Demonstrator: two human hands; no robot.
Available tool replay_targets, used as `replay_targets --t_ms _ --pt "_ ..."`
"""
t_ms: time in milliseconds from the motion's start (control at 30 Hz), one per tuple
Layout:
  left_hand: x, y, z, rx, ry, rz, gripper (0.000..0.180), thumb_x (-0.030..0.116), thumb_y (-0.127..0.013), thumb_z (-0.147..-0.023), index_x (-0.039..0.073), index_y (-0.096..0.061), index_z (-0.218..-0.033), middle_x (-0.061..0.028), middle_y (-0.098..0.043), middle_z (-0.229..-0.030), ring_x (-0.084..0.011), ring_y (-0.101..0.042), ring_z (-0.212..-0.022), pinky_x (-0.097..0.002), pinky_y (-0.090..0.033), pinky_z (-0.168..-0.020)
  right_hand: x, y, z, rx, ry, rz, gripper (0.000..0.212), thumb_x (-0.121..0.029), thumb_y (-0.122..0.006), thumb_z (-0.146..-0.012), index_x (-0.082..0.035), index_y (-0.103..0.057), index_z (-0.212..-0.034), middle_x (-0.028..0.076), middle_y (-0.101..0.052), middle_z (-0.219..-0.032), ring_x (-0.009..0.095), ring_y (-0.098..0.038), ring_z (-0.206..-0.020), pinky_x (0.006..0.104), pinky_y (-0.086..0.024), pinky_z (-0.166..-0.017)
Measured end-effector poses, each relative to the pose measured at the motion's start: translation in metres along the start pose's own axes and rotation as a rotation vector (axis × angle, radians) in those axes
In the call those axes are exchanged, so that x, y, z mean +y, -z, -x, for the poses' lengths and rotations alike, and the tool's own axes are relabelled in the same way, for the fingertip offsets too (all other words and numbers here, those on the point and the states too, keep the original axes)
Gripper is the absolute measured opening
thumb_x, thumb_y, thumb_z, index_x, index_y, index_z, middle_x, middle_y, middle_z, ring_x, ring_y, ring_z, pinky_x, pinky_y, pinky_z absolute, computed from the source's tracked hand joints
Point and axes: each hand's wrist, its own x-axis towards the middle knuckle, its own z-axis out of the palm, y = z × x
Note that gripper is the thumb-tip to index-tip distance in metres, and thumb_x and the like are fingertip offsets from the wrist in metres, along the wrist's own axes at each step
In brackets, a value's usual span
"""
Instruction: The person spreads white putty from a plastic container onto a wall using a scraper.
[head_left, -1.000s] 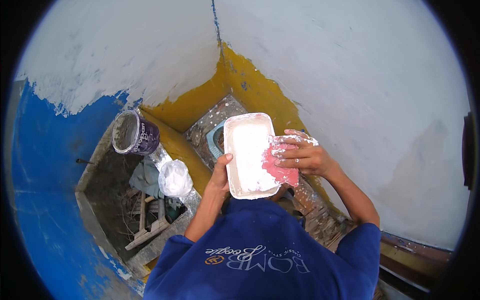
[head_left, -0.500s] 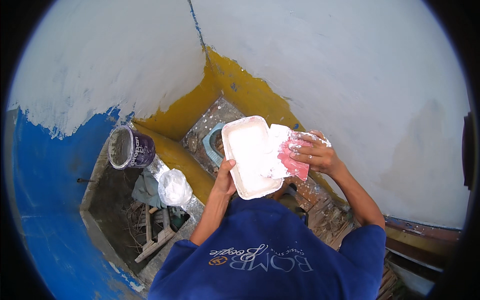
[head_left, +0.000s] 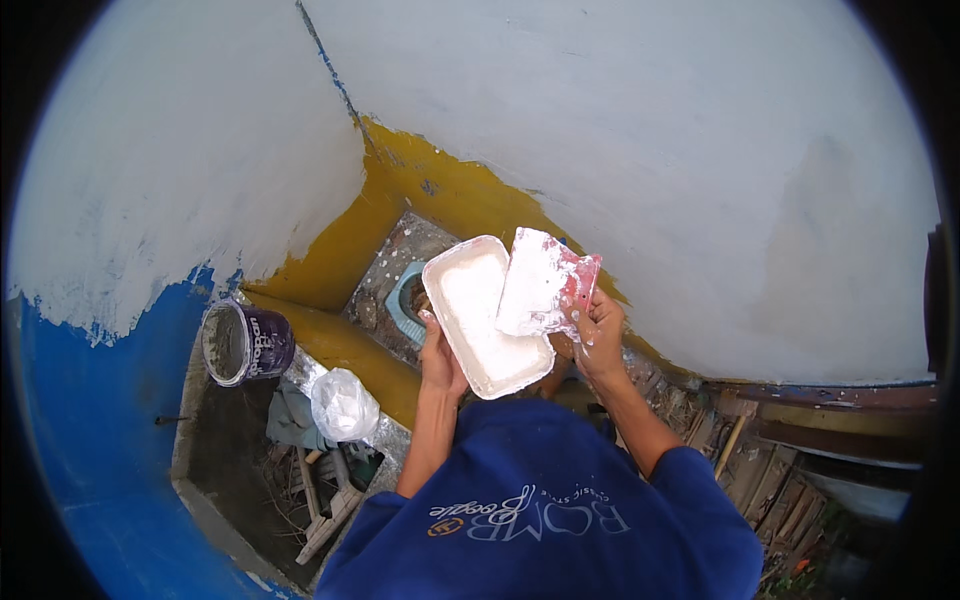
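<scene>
My left hand [head_left: 440, 361] grips the side of a shallow white rectangular tray [head_left: 515, 381] with rounded corners. White paste [head_left: 472, 292] coats its inside. In my right hand [head_left: 602, 338] is a red putty spreader [head_left: 538, 287], a flat plate whose face is mostly covered in white paste. The spreader overlaps the tray's right side; whether it touches the tray I cannot tell. My right fingers are partly hidden behind the spreader.
A purple bucket [head_left: 247, 343] lies tipped on the ledge at left, beside a clear plastic bag [head_left: 345, 405]. Below the tray sits a pale blue squat toilet [head_left: 405, 305]. White-coated walls [head_left: 650, 130] meet over yellow and blue paint. Wooden planks [head_left: 780, 500] lie at lower right.
My right hand has moved left and turned, so the spreader now stands upright with more of its white-coated face showing. The tray stays in my left hand. The view has shifted.
</scene>
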Motion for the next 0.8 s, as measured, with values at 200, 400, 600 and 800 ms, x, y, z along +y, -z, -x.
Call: replay_targets --t_ms 200,400,600,800 --pt "-0.023 0.017 -0.007 -0.151 0.091 0.117 0.062 0.039 -0.046 -0.097 0.002 -0.037 -0.146 -0.0183 -0.048 -0.144 -0.0359 -0.050 -0.129 -0.0516 -0.040 -0.108 -0.005 0.012 0.002 -0.054 -0.064 0.019 0.019 0.004 -0.059 -0.091 0.008 -0.063 -0.109 0.010 -0.070 -0.102 0.010 -0.064 -0.086 0.0262 -0.052 -0.080" --pt "-0.066 0.022 -0.028 -0.470 0.045 0.366 0.072 0.052 -0.043 -0.096 0.006 -0.031 -0.150 -0.0147 -0.040 -0.150 -0.0352 -0.043 -0.135 -0.0513 -0.036 -0.112 -0.008 0.031 -0.009 -0.029 -0.085 -0.011 0.035 -0.002 -0.065 -0.088 0.004 -0.055 -0.122 0.006 -0.066 -0.107 0.010 -0.061 -0.093 0.0269 -0.050 -0.083" --pt "-0.085 0.017 -0.036 -0.313 0.068 0.261 0.082 0.064 -0.045 -0.092 0.009 -0.029 -0.151 -0.0125 -0.036 -0.153 -0.0340 -0.038 -0.138 -0.0503 -0.032 -0.115 -0.026 0.032 -0.015 0.057 -0.240 0.066 0.035 -0.009 -0.071 -0.087 0.003 -0.058 -0.118 0.004 -0.064 -0.108 0.011 -0.059 -0.098 0.0277 -0.048 -0.087" --pt "-0.098 0.014 -0.040 -0.319 0.018 0.309 0.080 0.065 -0.041 -0.092 0.010 -0.031 -0.150 -0.0124 -0.037 -0.152 -0.0336 -0.039 -0.137 -0.0505 -0.033 -0.114 -0.047 0.022 0.016 0.129 -0.243 0.346 0.033 -0.007 -0.075 -0.084 0.001 -0.061 -0.112 0.006 -0.066 -0.105 0.012 -0.059 -0.096 0.0279 -0.048 -0.086"
